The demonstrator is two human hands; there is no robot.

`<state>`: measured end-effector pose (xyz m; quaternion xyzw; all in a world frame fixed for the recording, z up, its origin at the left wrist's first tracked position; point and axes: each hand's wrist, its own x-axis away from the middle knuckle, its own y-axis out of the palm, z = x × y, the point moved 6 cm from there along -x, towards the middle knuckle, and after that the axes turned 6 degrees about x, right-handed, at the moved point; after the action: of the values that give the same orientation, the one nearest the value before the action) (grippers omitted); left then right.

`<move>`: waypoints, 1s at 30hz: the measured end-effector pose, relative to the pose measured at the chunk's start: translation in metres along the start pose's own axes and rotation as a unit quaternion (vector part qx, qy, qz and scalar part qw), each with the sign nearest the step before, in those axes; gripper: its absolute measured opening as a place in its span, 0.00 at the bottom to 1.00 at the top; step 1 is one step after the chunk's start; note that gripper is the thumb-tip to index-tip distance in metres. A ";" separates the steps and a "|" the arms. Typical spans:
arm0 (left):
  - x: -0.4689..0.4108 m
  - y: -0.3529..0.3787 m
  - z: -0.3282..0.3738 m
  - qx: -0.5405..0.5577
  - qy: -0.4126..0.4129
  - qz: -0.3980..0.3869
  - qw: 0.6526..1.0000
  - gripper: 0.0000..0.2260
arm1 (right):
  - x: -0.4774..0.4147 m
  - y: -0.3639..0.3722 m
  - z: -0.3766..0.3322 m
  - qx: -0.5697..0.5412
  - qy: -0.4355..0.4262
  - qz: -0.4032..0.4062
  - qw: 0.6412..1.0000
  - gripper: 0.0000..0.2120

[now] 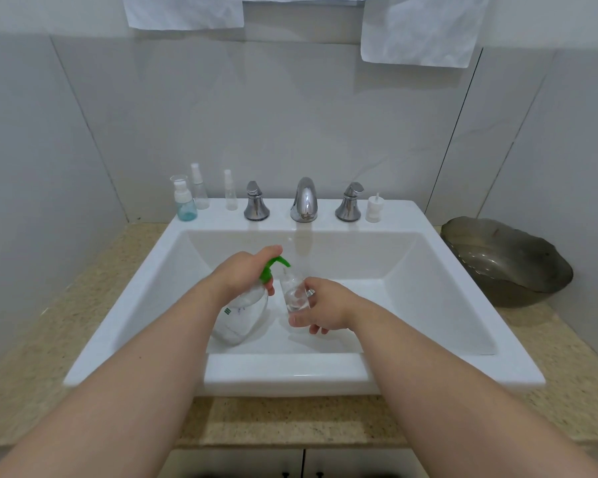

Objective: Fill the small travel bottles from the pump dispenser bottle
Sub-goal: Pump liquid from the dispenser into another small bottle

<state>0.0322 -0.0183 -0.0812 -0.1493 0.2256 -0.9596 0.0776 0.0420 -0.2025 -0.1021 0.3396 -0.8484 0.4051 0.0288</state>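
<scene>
Both over sink (290,374), beige counter (49,305): L grip (242,270) clasps pump bottle (242,317), R grip (325,305) travel bottle (292,291).

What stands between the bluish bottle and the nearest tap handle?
A taller clear spray bottle and a shorter one, on the sink ledge, in the head view.

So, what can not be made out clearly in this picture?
Head view only:
- Level of liquid in the small bottle: clear plastic, partly behind fingers of the right hand.
- Top of the green pump: covered by the left hand.
- Label on the pump bottle: too small to read.
</scene>
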 end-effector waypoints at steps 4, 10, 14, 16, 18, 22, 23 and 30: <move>0.000 0.001 0.002 -0.008 0.002 0.000 1.000 0.31 | 0.000 0.000 0.000 0.003 0.000 0.002 1.000 0.24; 0.001 0.003 0.005 -0.005 0.009 -0.011 1.000 0.28 | -0.002 0.002 0.001 0.007 0.000 -0.005 1.000 0.23; 0.001 0.005 0.007 -0.008 0.012 -0.020 1.000 0.26 | -0.002 0.002 0.002 0.008 0.002 -0.006 1.000 0.24; 0.000 0.004 0.005 -0.011 0.009 -0.018 1.000 0.27 | -0.003 0.002 0.002 0.009 0.003 -0.006 1.000 0.24; -0.002 0.003 0.001 -0.016 0.006 -0.009 1.000 0.30 | -0.003 0.002 0.002 0.009 0.003 -0.006 1.000 0.24; 0.000 -0.003 -0.001 -0.008 0.010 0.017 1.000 0.39 | 0.000 0.001 0.000 0.012 0.001 -0.005 1.000 0.24; 0.000 -0.003 -0.001 -0.008 0.008 0.020 1.000 0.41 | 0.000 0.001 0.000 0.013 0.001 -0.004 1.000 0.24; -0.003 -0.001 -0.003 -0.011 0.000 0.009 1.000 0.35 | 0.000 0.000 0.000 0.008 0.001 -0.004 1.000 0.23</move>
<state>0.0344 -0.0159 -0.0842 -0.1480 0.2371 -0.9564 0.0849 0.0416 -0.2028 -0.1025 0.3426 -0.8436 0.4125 0.0285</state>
